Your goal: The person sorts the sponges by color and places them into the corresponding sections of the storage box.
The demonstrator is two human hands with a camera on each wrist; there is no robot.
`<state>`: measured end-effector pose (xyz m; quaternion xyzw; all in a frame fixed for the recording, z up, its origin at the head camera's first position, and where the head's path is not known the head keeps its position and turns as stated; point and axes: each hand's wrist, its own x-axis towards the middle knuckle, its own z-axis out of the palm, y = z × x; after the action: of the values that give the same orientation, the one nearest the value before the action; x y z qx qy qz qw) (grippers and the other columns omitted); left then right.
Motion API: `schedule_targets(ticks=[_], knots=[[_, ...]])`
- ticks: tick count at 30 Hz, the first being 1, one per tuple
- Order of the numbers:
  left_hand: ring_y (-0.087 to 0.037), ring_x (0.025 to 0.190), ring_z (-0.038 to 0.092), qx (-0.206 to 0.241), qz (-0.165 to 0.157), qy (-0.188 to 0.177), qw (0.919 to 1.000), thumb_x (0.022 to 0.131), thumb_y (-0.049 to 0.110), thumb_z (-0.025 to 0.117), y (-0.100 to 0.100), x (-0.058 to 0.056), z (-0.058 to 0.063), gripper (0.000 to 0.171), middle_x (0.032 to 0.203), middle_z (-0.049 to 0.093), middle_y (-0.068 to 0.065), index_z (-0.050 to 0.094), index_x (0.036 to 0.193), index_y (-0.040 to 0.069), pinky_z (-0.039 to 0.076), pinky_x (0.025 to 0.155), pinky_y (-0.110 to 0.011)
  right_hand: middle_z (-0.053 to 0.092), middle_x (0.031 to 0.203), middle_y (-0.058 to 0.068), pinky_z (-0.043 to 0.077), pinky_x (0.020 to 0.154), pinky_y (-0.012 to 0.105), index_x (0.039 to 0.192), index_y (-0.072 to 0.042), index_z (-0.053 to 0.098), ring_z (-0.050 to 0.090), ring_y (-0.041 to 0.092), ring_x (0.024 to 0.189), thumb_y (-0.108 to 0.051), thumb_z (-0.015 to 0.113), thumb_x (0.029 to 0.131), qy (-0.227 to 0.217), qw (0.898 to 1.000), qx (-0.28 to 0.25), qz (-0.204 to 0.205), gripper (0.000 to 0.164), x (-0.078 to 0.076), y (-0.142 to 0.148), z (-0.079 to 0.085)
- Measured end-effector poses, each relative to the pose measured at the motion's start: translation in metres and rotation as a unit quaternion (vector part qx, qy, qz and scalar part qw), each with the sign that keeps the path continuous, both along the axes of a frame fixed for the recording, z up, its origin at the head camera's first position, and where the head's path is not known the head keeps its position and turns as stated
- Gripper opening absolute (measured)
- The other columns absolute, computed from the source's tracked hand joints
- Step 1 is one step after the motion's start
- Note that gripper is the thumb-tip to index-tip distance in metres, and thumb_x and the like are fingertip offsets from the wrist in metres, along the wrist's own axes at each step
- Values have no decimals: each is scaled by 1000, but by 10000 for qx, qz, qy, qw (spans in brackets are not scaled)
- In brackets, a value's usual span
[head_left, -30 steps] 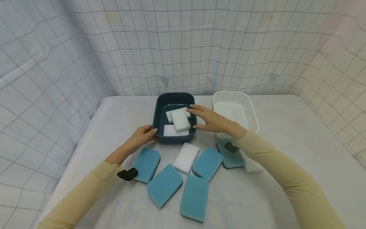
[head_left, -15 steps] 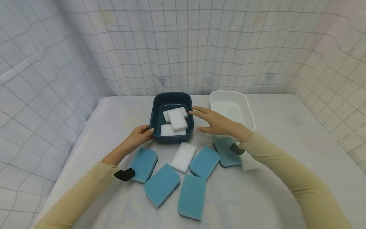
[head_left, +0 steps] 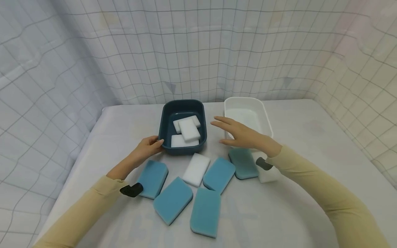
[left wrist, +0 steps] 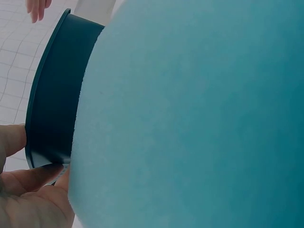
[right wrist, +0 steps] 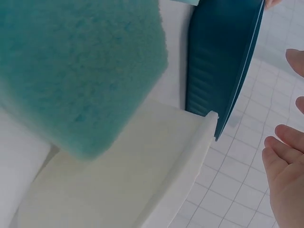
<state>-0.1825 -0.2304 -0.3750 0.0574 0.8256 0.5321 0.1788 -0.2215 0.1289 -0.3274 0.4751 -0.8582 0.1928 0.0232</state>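
Note:
My left hand (head_left: 150, 147) grips the near left corner of a dark blue plastic tub (head_left: 199, 148), thumb at its rim and fingers against the outer wall (left wrist: 57, 95). Inside that tub lie three white sponges, the top one (head_left: 189, 130) resting across the others. My right hand (head_left: 242, 133), fingers spread and holding nothing, hovers between the tub and a white tub (head_left: 267, 119), overlapping the white one's near left side. Just below it on the table is a blue-green sponge (head_left: 243, 163).
Several blue sponges (head_left: 173, 200) lie in front of the tubs, with a white sponge (head_left: 196, 169) among them. Another white sponge (head_left: 267, 175) is partly hidden by the right wrist. Gridded white curtains (head_left: 198, 51) stand behind the table and along both sides.
My right hand has drawn back to the right, from over the dark blue tub's right rim to beside it. The left hand has stayed at the tub's corner. The head view has shifted slightly.

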Motion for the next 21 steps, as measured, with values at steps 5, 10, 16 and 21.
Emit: schedule_targets(ticks=[5, 10, 16, 21], knots=[[-41, 133, 40, -13, -26, 35, 10000, 102, 28, 38, 0, -1, 0, 60, 147, 30, -30, 19, 145, -8, 38, 106, -44, 31, 151, 18, 39, 109, 50, 144, -8, 35, 36, 34, 137, -22, 65, 88, -118, 9999, 61, -91, 65, 4, 11, -3], [-41, 132, 41, -24, -32, 99, 9999, 102, 28, 38, -1, -1, 1, 60, 146, 32, -31, 20, 145, -9, 38, 106, -44, 32, 151, 15, 40, 109, 48, 144, -10, 36, 37, 32, 136, -20, 67, 86, -216, 9993, 38, -290, 67, 8, 19, -5], [-40, 133, 40, 41, -63, 19, 10000, 102, 30, 38, -1, -2, -1, 61, 147, 31, -30, 19, 146, -8, 38, 106, -43, 31, 151, 17, 38, 109, 51, 145, -9, 34, 34, 34, 137, -20, 68, 86, -394, 9980, 37, -488, 68, 15, 31, -4], [-40, 133, 40, 66, -73, 29, 9999, 102, 30, 38, -1, -1, -1, 62, 147, 31, -31, 19, 145, -9, 38, 106, -43, 30, 151, 17, 39, 108, 50, 146, -10, 33, 34, 33, 138, -21, 67, 87, -407, 9977, 8, -536, 69, 19, 43, -5]])
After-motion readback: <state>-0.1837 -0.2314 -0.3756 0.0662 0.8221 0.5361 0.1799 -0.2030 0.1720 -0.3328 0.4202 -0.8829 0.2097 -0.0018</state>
